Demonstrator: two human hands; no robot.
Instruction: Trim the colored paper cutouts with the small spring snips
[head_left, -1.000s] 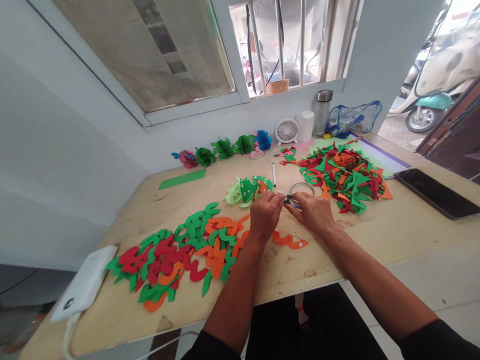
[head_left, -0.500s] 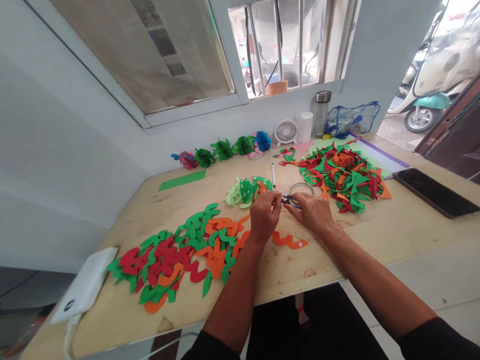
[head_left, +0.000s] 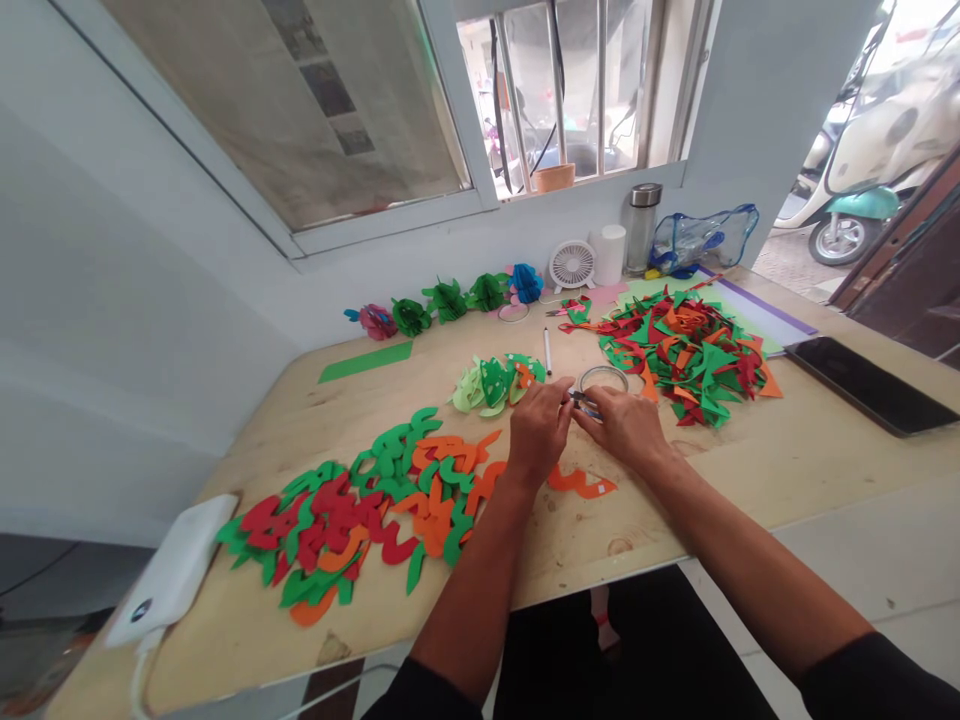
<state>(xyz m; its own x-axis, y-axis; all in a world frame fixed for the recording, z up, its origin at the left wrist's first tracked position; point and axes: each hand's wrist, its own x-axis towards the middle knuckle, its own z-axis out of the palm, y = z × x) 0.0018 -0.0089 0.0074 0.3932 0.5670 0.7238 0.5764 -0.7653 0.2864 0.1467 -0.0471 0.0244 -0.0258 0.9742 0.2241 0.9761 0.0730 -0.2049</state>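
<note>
My right hand (head_left: pixel 626 422) is closed around a small pair of scissors (head_left: pixel 579 398), their dark and metal front part showing between my two hands. My left hand (head_left: pixel 538 425) is pinched right beside the blades. What its fingertips hold is too small to make out. Just beyond my right hand lies a roll of clear tape (head_left: pixel 604 376). Under and between my wrists is a wavy orange paper strip (head_left: pixel 581 483) with small white squares on it. Folded green paper pieces with white dots (head_left: pixel 495 384) sit beyond my left hand.
Wavy paper cutouts (head_left: pixel 337 510) are heaped at left, red and green scraps (head_left: pixel 686 350) at right. A phone (head_left: pixel 870 385) lies near the right edge, a white power bank (head_left: pixel 176 570) at the left edge. Paper flowers (head_left: pixel 448 298), a fan (head_left: pixel 572 265) and a bottle (head_left: pixel 643 230) line the wall.
My left hand has moved slightly right, closer to my right hand, and the scissors are now more covered by the fingers. The things on the table lie as before.
</note>
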